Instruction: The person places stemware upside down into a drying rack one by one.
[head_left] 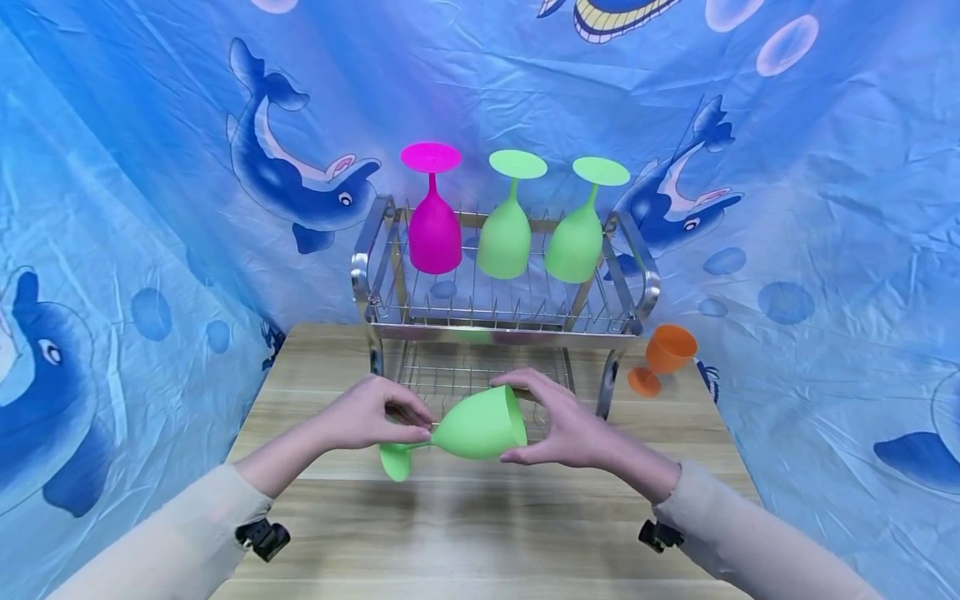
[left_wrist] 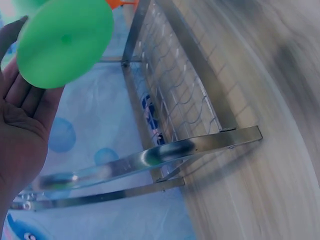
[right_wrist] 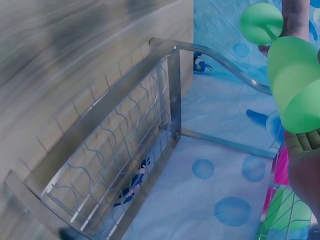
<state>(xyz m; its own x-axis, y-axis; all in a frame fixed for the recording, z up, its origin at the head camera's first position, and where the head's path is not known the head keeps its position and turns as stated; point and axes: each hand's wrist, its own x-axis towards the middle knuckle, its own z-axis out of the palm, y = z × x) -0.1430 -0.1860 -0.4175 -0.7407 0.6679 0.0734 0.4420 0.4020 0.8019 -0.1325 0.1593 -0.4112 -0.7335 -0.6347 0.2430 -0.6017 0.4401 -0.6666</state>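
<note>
A light green plastic goblet (head_left: 480,425) lies tilted on its side in the air, in front of the dish rack, its mouth to the right and its round foot to the lower left. My left hand (head_left: 378,414) pinches its stem close to the bowl. At the mouth, my right hand (head_left: 558,421) holds the rim between thumb and fingers. In the left wrist view the goblet's foot (left_wrist: 67,42) covers part of the left fingers. The right wrist view shows the bowl (right_wrist: 295,75) above the right palm (right_wrist: 307,160).
A two-tier metal dish rack (head_left: 495,336) stands behind the hands. On its upper tier, a magenta goblet (head_left: 435,233) and two green goblets (head_left: 505,237) stand upside down. An orange goblet (head_left: 671,348) is right of the rack on the wooden table (head_left: 315,533). A blue dolphin-print sheet (head_left: 465,75) hangs around.
</note>
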